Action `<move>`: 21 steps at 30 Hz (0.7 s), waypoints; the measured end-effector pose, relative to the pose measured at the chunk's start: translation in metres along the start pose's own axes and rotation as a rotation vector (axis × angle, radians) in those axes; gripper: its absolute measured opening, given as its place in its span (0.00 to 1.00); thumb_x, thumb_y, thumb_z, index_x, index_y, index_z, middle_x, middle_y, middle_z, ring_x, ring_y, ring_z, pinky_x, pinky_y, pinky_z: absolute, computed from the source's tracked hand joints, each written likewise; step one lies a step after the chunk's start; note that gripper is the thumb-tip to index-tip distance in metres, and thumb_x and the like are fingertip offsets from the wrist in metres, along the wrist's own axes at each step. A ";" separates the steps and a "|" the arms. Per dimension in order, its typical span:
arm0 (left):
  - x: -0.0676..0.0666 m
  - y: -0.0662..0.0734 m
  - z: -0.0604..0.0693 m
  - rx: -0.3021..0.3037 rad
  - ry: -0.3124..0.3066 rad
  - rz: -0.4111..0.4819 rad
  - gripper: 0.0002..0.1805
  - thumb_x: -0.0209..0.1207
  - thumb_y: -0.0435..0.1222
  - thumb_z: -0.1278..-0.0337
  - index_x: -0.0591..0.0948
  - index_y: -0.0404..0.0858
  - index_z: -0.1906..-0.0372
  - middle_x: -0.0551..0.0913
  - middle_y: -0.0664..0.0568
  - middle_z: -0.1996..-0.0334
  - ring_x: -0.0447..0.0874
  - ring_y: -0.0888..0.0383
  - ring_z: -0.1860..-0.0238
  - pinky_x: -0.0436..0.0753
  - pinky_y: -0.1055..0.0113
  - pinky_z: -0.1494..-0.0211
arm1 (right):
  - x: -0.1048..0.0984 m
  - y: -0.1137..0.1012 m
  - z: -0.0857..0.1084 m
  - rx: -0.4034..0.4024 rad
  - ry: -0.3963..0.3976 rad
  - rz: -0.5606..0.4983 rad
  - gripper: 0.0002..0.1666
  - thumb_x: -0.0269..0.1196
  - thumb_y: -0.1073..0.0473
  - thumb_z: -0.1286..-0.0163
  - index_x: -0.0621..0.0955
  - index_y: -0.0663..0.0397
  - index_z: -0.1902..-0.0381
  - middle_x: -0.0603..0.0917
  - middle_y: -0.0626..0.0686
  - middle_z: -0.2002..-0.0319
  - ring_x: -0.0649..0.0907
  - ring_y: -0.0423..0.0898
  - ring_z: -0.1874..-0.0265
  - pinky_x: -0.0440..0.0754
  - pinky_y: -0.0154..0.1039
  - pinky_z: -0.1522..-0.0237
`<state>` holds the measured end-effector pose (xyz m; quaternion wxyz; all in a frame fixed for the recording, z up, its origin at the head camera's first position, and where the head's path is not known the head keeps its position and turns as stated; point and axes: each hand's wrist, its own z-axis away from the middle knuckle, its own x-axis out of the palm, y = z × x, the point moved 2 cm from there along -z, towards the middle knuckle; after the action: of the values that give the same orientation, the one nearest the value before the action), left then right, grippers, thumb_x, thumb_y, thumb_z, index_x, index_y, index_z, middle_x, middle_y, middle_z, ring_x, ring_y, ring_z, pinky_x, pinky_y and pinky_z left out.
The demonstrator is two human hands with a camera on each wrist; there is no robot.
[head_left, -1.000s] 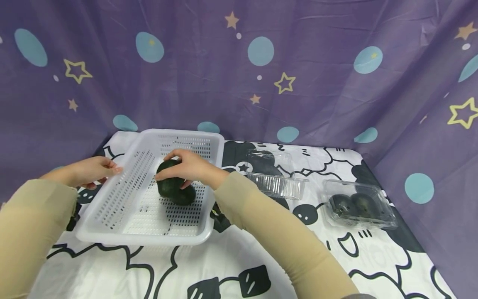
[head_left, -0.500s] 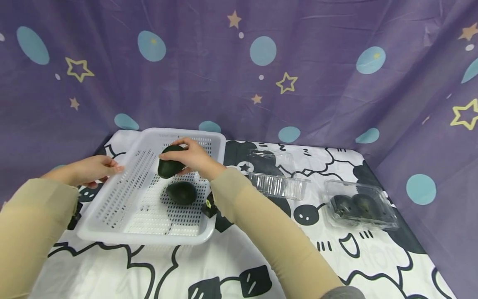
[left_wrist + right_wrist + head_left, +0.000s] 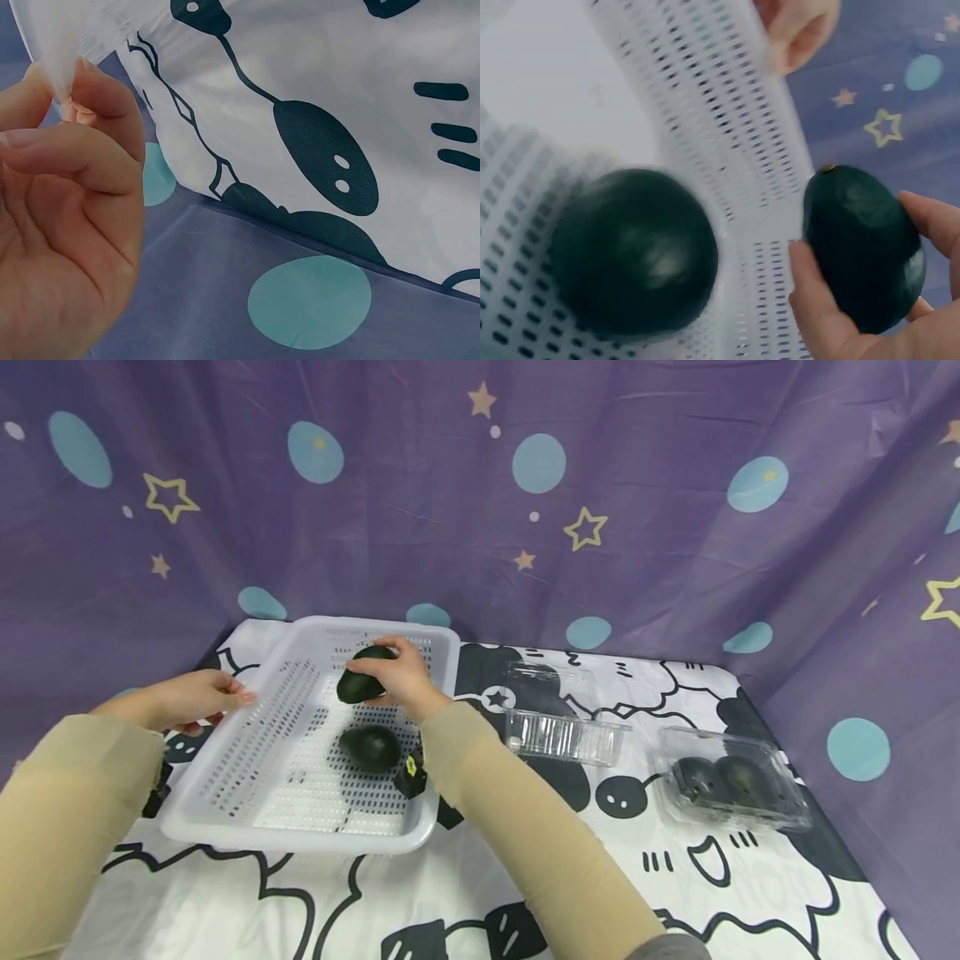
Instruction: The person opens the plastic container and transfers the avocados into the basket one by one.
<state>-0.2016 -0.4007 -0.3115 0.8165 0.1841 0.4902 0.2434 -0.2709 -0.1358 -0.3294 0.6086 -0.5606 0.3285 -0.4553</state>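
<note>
My right hand (image 3: 405,675) holds a dark green avocado (image 3: 362,678) above the far half of a white perforated plastic basket (image 3: 300,842). In the right wrist view, fingers and thumb grasp that avocado (image 3: 862,247) from its sides, with its stem end showing. A second avocado (image 3: 371,748) lies on the basket floor, apart from the held one. At the basket's left side, my left hand (image 3: 191,697) pinches the rim. The left wrist view shows thumb and fingers of that hand (image 3: 82,202) closed on the thin whitish edge (image 3: 58,45).
To the right, a clear plastic clamshell (image 3: 780,814) contains two dark avocados (image 3: 742,781). Between it and the basket stands an open clear clamshell (image 3: 566,739). A patterned black-and-white cloth (image 3: 210,910) covers the table, and a purple curtain (image 3: 450,560) hangs behind.
My right hand has lifted one avocado off the other and carried it up, away and slightly right. The left hand stays on the rim. The head view has shifted slightly.
</note>
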 end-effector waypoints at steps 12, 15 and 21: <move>0.001 -0.002 -0.003 -0.004 -0.015 0.008 0.23 0.45 0.46 0.23 0.69 0.26 0.47 0.82 0.53 0.66 0.74 0.57 0.69 0.71 0.67 0.73 | -0.009 0.022 -0.008 0.036 0.114 0.186 0.32 0.73 0.61 0.40 0.73 0.49 0.40 0.70 0.57 0.35 0.80 0.57 0.43 0.86 0.55 0.58; 0.002 -0.002 -0.004 -0.003 -0.017 0.012 0.23 0.46 0.45 0.23 0.69 0.25 0.47 0.83 0.54 0.67 0.75 0.57 0.69 0.71 0.67 0.73 | -0.011 0.024 -0.010 0.062 0.117 0.261 0.33 0.74 0.60 0.41 0.73 0.50 0.39 0.70 0.58 0.35 0.81 0.57 0.46 0.87 0.53 0.61; 0.001 -0.003 -0.005 0.002 -0.018 0.015 0.23 0.46 0.46 0.23 0.70 0.26 0.48 0.83 0.55 0.68 0.75 0.57 0.70 0.71 0.68 0.74 | -0.011 0.026 -0.011 0.104 0.113 0.388 0.36 0.75 0.58 0.43 0.74 0.47 0.38 0.66 0.58 0.31 0.81 0.56 0.49 0.87 0.48 0.66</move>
<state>-0.2052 -0.4017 -0.3163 0.8188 0.1907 0.4816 0.2473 -0.2799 -0.1312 -0.3574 0.6937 -0.4281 0.4401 -0.3766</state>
